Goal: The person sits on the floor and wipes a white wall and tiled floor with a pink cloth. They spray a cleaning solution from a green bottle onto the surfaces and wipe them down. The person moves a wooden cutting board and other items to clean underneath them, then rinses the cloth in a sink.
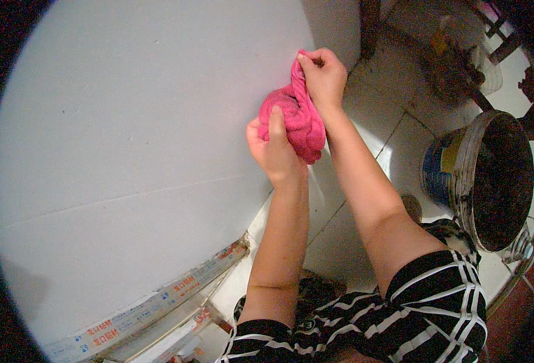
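A bunched pink cloth (301, 120) is held up between both hands, close to a pale wall (135, 113). My left hand (273, 147) cups the bulk of it from below, with the thumb pressed over the front. Higher up and to the right, my right hand (328, 77) pinches one pulled-out end of the cloth between thumb and fingers. Folds hide some of the left fingers. Whether the cloth touches the wall I cannot tell.
To the right lies or tilts a large bucket (466, 181) with a dark inside and a blue and yellow outer side. Tiled floor (366, 190) runs below my arms. A long strip with printed film (158, 308) edges the wall at lower left. Dim clutter (448, 63) fills the upper right.
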Demonstrator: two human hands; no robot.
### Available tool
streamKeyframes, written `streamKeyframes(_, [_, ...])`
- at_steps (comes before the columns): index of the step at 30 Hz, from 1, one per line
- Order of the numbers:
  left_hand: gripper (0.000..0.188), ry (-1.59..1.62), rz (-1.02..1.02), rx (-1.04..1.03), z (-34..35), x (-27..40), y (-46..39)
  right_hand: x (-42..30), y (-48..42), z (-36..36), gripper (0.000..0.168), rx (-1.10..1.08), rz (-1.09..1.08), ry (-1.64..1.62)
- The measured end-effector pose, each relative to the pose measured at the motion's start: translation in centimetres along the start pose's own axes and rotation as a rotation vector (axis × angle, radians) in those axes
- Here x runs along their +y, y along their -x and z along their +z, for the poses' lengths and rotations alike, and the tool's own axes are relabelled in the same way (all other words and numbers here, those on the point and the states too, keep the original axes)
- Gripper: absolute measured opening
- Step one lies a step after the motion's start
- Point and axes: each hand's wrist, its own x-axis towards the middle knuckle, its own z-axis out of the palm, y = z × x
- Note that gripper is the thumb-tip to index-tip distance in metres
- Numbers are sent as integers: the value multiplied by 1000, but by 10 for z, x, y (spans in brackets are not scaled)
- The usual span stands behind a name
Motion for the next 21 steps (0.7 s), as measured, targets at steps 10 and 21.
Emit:
streamKeyframes(10, [24,22,-22,44,-15,-7,-1,24,19,12,17,28,140,-138])
streamKeyframes(21, [26,24,-46,123,-35,-8,-1,33,29,17,12,15,156,-157])
